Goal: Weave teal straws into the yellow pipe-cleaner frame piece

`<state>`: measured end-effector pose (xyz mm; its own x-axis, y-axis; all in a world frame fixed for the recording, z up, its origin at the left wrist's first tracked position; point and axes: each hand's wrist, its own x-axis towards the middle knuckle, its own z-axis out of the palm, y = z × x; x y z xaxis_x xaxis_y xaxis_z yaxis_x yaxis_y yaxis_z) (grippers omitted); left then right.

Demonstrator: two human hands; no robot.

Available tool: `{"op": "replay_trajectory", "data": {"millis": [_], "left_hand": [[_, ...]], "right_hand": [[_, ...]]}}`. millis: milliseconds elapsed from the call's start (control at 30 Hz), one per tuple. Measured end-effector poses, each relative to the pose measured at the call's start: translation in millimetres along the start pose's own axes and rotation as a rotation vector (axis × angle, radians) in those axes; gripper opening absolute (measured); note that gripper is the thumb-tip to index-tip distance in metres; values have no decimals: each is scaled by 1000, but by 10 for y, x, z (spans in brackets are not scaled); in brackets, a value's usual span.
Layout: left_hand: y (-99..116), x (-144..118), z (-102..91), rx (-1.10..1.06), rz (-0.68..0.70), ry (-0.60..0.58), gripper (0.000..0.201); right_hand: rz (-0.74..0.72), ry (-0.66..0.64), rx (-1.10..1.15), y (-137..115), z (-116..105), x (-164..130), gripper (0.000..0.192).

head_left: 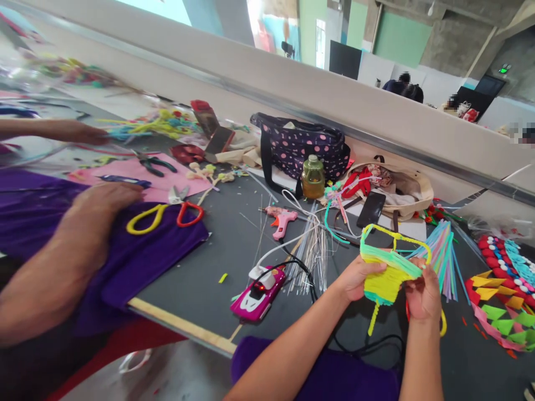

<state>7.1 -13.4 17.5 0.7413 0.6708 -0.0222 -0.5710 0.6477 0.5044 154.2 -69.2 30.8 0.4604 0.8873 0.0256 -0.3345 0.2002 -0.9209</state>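
A yellow and mint-green pipe-cleaner piece [382, 284] hangs in the air above the dark table, held between both hands. It has a filled body, an open looped frame on top and a short yellow stem pointing down. My left hand [360, 277] is closed on its left edge, thumb across the front. On the opposite edge, my right hand [424, 292] pinches the green band. Partly hidden behind my right wrist is a red and yellow handle [443, 323]. Close by on the right lies a fanned bundle of pastel pipe cleaners [445, 262].
Thin metal wires [320, 262], a pink glue gun [283, 221] and a magenta car-shaped power strip [259, 295] with cables lie left of my hands. Behind stand a bottle [313, 178], phone [371, 210] and patterned bag [298, 146]. A co-worker's arm [79, 245] rests near scissors [147, 220].
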Motion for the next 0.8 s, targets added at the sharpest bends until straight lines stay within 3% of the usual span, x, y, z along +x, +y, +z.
{"op": "replay_trajectory", "data": {"millis": [100, 233, 433, 600, 800], "left_hand": [[11, 10, -16, -20, -13, -15, 49], [51, -13, 3, 11, 37, 53, 52], [132, -108, 124, 169, 175, 146, 52], [133, -190, 231, 458, 274, 96, 45], [124, -233, 296, 641, 352, 98, 34]], "right_hand": [[29, -52, 31, 29, 5, -9, 37], [-34, 116, -23, 75, 33, 16, 34], [-579, 387, -527, 87, 139, -30, 40], [-747, 299, -832, 40, 142, -93, 29], [-804, 299, -919, -37, 101, -98, 22]]}}
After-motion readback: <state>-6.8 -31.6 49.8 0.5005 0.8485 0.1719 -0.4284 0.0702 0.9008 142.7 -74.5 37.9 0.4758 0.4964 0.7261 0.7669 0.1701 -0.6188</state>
